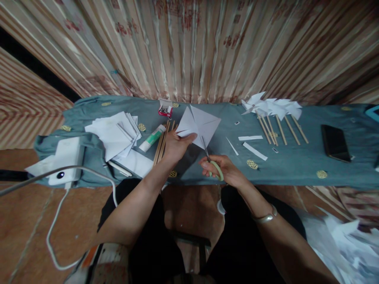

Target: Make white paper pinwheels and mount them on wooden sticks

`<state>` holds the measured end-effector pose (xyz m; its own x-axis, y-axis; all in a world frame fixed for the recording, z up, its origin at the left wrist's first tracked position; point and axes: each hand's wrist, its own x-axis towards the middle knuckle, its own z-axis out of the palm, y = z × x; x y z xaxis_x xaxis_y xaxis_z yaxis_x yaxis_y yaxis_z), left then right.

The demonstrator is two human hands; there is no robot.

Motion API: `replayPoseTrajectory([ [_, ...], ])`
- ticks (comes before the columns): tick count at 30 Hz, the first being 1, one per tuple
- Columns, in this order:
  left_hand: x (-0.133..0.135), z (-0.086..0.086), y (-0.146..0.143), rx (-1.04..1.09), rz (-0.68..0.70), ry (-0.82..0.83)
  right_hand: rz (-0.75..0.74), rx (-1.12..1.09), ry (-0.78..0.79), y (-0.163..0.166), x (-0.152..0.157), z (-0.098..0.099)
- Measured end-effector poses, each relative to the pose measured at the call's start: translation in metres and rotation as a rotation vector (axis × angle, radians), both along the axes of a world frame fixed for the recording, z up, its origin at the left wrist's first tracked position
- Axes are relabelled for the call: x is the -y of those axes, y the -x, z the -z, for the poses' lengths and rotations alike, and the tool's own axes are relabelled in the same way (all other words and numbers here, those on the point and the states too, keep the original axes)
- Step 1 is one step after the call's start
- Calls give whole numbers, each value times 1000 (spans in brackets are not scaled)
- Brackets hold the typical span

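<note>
My left hand [177, 144] pinches the lower left corner of a white square paper [199, 123] and holds it up over the teal table cloth [296, 161]. The paper shows diagonal creases or cuts. My right hand [224, 169] grips green-handled scissors [211, 159], whose blades point up into the paper's lower edge. Thin wooden sticks [161, 146] lie just left of my left hand, beside a glue tube [152, 138].
A stack of white paper squares [114, 134] lies at the left, with a white charger box [66, 159] and cable. Finished paper pinwheels on sticks [274, 112] lie at the back right. A black phone [335, 142], paper strips [254, 150] and a small red box [165, 110] also rest on the cloth.
</note>
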<state>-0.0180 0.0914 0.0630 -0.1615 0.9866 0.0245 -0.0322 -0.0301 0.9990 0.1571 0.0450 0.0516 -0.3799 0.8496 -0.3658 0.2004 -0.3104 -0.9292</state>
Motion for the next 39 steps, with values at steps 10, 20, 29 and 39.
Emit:
replayPoseTrajectory([
  [10,1,-2,0,7,5,22,-19,0,-2,-1,0,-1],
  [20,-1,0,0,70,-20,15,27,-18,46,1,-1,-1],
  [29,1,-1,0,77,5,40,35,-3,-12,1,-2,3],
  [39,2,-1,-1,109,5,51,31,13,-47,0,-2,4],
])
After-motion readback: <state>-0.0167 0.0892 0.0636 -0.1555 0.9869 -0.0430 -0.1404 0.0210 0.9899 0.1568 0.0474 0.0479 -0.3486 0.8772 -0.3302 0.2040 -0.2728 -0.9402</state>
